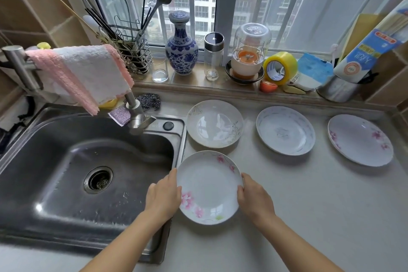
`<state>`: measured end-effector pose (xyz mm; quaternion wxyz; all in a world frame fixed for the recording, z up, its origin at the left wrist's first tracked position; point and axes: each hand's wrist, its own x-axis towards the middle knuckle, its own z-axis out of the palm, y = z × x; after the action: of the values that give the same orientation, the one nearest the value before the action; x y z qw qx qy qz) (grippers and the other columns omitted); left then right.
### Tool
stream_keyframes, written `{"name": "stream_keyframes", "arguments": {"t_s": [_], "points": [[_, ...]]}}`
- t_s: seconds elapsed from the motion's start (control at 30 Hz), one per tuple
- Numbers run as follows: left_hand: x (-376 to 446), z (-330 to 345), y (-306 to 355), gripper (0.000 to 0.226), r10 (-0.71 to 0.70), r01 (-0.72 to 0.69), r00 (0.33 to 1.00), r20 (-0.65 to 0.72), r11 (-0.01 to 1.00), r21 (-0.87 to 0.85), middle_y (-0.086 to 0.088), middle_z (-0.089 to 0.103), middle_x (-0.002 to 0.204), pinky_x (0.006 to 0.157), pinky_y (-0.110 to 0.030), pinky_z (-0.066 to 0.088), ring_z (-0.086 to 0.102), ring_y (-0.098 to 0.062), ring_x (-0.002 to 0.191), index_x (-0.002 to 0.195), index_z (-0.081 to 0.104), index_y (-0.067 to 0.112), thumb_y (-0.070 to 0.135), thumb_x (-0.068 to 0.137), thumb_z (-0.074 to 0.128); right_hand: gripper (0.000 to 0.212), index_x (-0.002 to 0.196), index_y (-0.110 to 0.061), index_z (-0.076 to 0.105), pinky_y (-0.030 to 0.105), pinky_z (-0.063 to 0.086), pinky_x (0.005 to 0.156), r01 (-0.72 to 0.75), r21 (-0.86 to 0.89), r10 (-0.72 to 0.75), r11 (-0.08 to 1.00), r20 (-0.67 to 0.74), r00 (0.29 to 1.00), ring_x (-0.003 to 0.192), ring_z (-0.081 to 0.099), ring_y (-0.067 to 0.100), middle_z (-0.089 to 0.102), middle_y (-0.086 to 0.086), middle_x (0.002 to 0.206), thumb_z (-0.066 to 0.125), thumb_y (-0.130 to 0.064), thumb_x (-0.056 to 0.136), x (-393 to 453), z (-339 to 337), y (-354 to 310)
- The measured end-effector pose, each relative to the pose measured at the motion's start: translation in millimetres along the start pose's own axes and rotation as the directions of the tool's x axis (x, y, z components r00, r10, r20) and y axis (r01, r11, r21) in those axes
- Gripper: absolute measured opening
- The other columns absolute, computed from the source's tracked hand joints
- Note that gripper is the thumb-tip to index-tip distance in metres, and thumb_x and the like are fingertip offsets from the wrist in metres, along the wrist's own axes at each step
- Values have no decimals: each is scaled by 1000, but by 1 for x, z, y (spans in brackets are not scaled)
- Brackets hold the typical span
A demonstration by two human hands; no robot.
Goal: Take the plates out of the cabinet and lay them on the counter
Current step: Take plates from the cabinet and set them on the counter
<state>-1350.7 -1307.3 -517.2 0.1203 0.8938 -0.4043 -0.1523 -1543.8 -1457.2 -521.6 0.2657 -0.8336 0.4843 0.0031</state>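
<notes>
A white plate with pink flowers (209, 187) sits low over the counter (309, 194) just right of the sink's edge. My left hand (163, 194) grips its left rim and my right hand (254, 196) grips its right rim. Three more plates lie on the counter behind it: a cream plate with a fine line pattern (214, 123), a white plate with a faint grey pattern (285, 130), and a white plate with pink blossoms (360, 140) at the far right. The cabinet is out of view.
A steel sink (66, 172) fills the left, with a tap (136, 112) and a pink cloth (84, 73) draped over it. The window sill holds a blue-and-white vase (181, 48), a glass (159, 68), a bottle (213, 55), a tape roll (279, 68) and a utensil rack (132, 55).
</notes>
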Motion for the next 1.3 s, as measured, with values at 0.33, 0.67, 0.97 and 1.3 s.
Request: {"name": "stream_keyframes", "arguments": {"t_s": [0.33, 0.67, 0.97, 1.3], "points": [[2, -6, -2, 52, 22, -16, 999, -43, 990, 142, 1, 48, 128, 90, -32, 39, 47, -19, 112, 139, 35, 22, 45, 93, 42, 34, 124, -20, 42, 38, 48, 81, -15, -33, 19, 999, 128, 992, 105, 57, 27, 60, 4, 117, 40, -37, 96, 0, -15, -5], [15, -64, 25, 68, 224, -212, 974, -17, 940, 268, 3, -5, 161, 117, -43, -4, -8, -21, 147, 152, 3, 32, 61, 93, 19, 70, 154, -25, 11, 38, 17, 115, 143, -278, -138, 950, 35, 990, 148, 9, 24, 8, 8, 162, 39, -50, 94, -4, -63, -16], [17, -96, 54, 78, 386, -357, 921, -49, 888, 289, -3, 20, 158, 116, -41, 8, 14, -25, 146, 151, 22, 26, 67, 85, 12, 73, 154, -29, 3, 39, -1, 118, 162, -281, -182, 946, -45, 982, 148, -13, 21, -13, 3, 162, 36, -50, 92, -20, -92, -26], [18, -91, 115, 72, 526, -525, 848, 61, 821, 225, 2, 10, 160, 117, -40, 2, 5, -20, 147, 152, 12, 30, 65, 89, 19, 75, 154, -26, 9, 36, 7, 117, -6, -246, -48, 969, -213, 976, 149, -2, 21, -2, 6, 163, 37, -54, 90, -55, -119, -4]]}}
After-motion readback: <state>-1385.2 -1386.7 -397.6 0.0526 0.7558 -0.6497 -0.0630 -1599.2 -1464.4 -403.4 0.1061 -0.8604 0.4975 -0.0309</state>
